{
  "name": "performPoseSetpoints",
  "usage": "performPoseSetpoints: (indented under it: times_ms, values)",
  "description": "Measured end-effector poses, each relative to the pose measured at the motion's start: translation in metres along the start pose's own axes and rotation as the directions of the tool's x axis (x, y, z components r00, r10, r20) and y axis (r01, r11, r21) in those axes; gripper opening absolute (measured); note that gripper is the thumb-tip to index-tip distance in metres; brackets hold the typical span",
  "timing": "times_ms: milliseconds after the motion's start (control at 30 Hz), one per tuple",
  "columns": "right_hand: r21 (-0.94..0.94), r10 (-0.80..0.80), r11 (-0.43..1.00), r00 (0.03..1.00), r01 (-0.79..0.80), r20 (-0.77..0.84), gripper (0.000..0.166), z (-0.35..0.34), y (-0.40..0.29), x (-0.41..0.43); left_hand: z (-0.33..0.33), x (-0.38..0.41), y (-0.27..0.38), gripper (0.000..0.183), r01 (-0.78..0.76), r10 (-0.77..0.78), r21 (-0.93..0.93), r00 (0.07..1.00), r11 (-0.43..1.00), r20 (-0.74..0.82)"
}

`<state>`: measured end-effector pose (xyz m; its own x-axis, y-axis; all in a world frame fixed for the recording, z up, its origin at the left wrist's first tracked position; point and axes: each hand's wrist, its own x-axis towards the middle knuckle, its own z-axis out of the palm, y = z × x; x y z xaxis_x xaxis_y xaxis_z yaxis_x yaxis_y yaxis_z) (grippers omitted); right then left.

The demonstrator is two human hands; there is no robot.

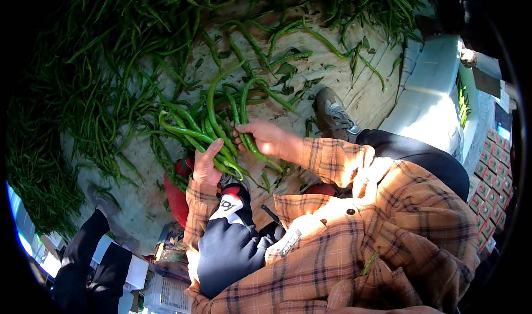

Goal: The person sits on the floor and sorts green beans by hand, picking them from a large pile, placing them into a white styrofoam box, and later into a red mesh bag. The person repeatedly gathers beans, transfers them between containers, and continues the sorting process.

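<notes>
My left hand (208, 165) is wrapped round a bunch of long green chili peppers (199, 133), its thumb lying across them. Just to the right, my right hand (266, 137) pinches a couple of curved green peppers (244, 110) between thumb and fingers. The two hands are close together, low over the pale ground sheet (158, 206). More loose peppers (237, 56) and torn leaves (286, 69) are scattered on the sheet beyond them. A red mesh bag (175, 193) shows beside my left wrist, partly covered by peppers.
A large heap of green peppers (112, 68) spreads across the left and far side. White foam boxes (432, 85) line the right, with stacked printed cartons (492, 181) behind. Another person's dark-trousered legs (89, 256) stand at lower left, near a white plastic crate (166, 293).
</notes>
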<state>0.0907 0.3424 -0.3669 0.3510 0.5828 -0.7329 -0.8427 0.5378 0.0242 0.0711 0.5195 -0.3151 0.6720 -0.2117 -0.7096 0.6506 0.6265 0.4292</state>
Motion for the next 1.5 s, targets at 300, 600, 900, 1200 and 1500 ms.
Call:
performPoseSetpoints:
  times_ms: [300,600,900,1200,1500]
  values:
    - [-0.556,-0.506,0.699,0.86,0.45,0.061,0.043,0.06,0.02,-0.022,0.001,0.003,-0.007,0.049,0.022,-0.022,-0.009,1.0,1.0,-0.005]
    - [-0.822,-0.438,-0.511,0.746,0.253,0.502,0.072,0.081,0.006,-0.012,-0.023,-0.012,-0.001,0.052,-0.033,0.031,-0.17,0.999,0.985,-0.017]
    - [-0.924,-0.724,0.285,0.689,0.257,-0.031,0.041,0.022,0.012,0.003,-0.016,-0.025,0.026,0.039,-0.283,0.26,-0.22,0.957,0.934,-0.124]
    - [-0.964,-0.548,0.238,0.835,0.115,-0.036,0.035,-0.029,-0.036,0.033,-0.034,-0.02,0.012,0.039,-0.206,0.184,-0.113,0.967,0.972,-0.176]
    - [-0.835,-0.571,0.176,0.745,0.521,0.345,0.024,0.061,0.009,-0.004,-0.012,-0.007,0.002,0.048,-0.174,0.178,0.046,0.978,0.984,-0.107]
